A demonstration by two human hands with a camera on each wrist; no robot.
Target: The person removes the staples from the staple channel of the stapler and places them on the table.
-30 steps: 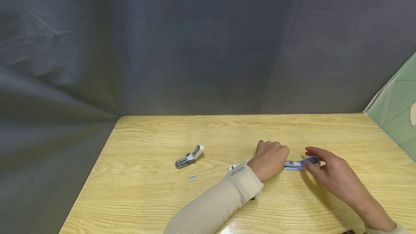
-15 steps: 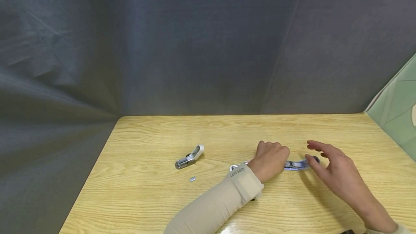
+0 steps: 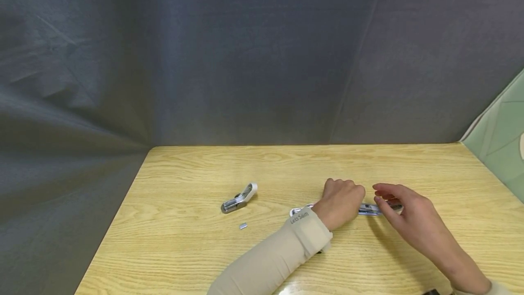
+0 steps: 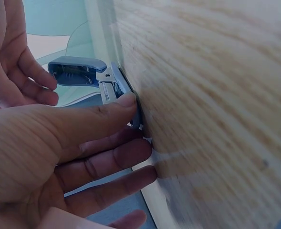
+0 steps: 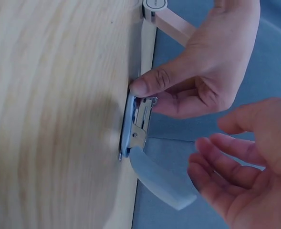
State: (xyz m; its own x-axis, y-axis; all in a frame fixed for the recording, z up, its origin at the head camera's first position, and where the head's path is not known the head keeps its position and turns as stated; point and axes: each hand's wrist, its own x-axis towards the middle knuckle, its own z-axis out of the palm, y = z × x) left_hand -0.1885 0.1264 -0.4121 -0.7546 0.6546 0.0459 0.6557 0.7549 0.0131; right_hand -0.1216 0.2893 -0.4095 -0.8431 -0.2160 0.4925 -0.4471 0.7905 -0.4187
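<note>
A blue stapler (image 5: 128, 125) lies swung open on the table, its metal staple channel bare and its top arm (image 5: 161, 183) folded far back. My left hand (image 3: 340, 199) pinches the end of its base; in the left wrist view the thumb (image 4: 116, 112) presses there with fingers beside it. My right hand (image 3: 413, 213) hovers over the hinge side in the head view, partly hiding the stapler. Its fingers are loosely bent with nothing between them, apart from the top arm in the right wrist view.
Left of the hands lies a second opened stapler (image 3: 239, 198), white and grey. A short strip of staples (image 3: 243, 226) is in front of it. A white-rimmed object (image 3: 295, 211) is mostly hidden behind my left wrist. Dark cloth (image 3: 254, 58) hangs behind the table.
My right hand was at the blue stapler's top arm, then came off it and rose. Now it has shifted left over the hinge. The left hand stays in place.
</note>
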